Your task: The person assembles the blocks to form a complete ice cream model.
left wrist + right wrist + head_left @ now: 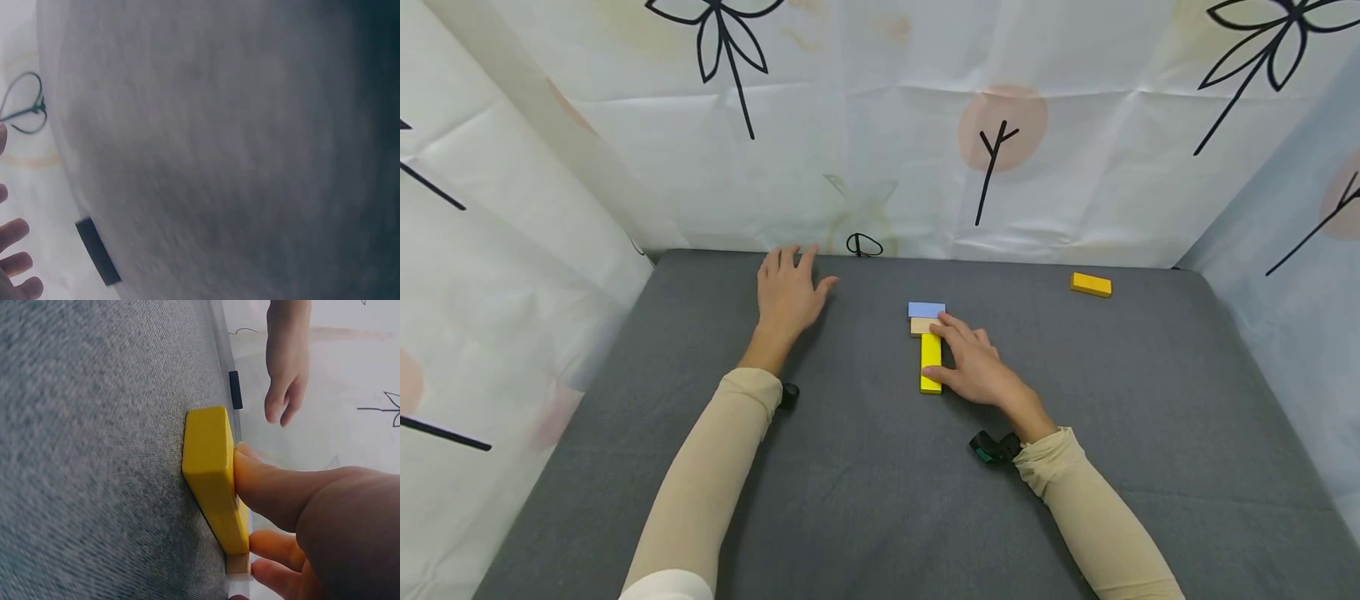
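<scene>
My right hand [973, 367] rests on a row of flat blocks, its thumb on top of the long yellow block [206, 440] near the close end. Its fingertips touch around the far end of that block and the tan block [923, 327]. A light blue block [927, 310] lies crosswise beyond the tan one; the yellow block runs lengthwise toward me, like a stem. My left hand [786, 292] is held with spread fingers near the table's far edge, holding nothing. Close to it, a dark bar [98, 252] shows at the table edge in the left wrist view.
Another yellow-orange block [1091, 285] lies at the far right of the grey table [865, 500]. White patterned cloth [880, 150] hangs behind the far edge and along both sides.
</scene>
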Demonstrator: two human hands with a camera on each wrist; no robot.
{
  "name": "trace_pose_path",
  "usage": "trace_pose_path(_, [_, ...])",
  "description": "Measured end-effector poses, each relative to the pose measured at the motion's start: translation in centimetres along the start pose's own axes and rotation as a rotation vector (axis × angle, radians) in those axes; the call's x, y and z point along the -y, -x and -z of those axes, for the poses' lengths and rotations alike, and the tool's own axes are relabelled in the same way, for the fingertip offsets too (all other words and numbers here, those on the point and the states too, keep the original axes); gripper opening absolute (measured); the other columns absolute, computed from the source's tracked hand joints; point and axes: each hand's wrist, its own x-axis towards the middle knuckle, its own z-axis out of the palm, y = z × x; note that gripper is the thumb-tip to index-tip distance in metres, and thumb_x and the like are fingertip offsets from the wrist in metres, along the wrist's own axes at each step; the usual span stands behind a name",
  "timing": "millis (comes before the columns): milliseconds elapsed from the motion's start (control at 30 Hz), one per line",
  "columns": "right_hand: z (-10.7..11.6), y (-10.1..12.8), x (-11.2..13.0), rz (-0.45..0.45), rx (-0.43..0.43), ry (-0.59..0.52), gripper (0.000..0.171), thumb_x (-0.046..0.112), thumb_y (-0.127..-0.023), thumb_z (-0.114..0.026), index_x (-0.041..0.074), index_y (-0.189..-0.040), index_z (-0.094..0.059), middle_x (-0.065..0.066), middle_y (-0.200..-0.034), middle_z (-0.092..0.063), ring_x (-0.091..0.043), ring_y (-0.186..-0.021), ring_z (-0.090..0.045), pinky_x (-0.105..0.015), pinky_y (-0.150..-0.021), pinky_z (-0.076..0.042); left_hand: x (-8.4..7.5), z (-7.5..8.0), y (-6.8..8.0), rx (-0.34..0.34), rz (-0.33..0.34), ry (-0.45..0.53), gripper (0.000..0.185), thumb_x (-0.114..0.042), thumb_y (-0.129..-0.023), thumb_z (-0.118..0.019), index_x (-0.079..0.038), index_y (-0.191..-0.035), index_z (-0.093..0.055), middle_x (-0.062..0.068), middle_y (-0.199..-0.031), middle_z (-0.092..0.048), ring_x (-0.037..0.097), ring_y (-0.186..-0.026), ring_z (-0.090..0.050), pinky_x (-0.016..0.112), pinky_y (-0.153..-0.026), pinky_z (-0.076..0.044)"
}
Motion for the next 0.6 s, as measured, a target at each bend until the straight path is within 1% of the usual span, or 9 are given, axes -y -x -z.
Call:
trace_pose_path(167, [0.0, 0.0, -0.1, 0.003, -0.007, 0.005, 0.07, 0.031, -0.099, -0.068, 0.009, -0.158, -0.037, -0.011, -0.172, -0.017, -0.047, -0.14, -0.032, -0.068, -0.105, -0.033, 1.8, -0.1, -0.6, -0.023, 0.03, 0.009, 0.07, -0.052, -0.102, -0.056, -0.018, -0.159, -0.036, 0.019, -0.161, -0.034, 0.04, -0.151, -0.026, 0.059, -0.125, -0.023])
trace_pose_path(433, [0.0, -0.1, -0.2, -0.005, -0.011, 0.002, 0.069, 0.032, -0.099, -0.069, 0.01, -0.157, -0.039, -0.009, -0.172, -0.017, -0.045, -0.14, -0.032, -0.067, -0.105, -0.033, 5.0, 0.3, -0.8, -0.009, 0.097, 0.072, 0.07, -0.049, -0.103, -0.057, -0.015, -0.16, -0.034, 0.022, -0.162, -0.031, 0.046, -0.149, -0.028, 0.064, -0.121, -0.027])
trace_pose_path(600, [-0.1, -0.1, -0.4, 0.006, -0.017, 0.001, 0.069, 0.032, -0.099, -0.069, 0.01, -0.157, -0.039, -0.01, -0.171, -0.018, -0.045, -0.138, -0.033, -0.066, -0.104, -0.034, 6.2, 0.4, -0.9, 0.004, 0.126, 0.096, 0.069, -0.048, -0.103, -0.056, -0.014, -0.159, -0.034, 0.024, -0.16, -0.034, 0.048, -0.147, -0.029, 0.067, -0.118, -0.028])
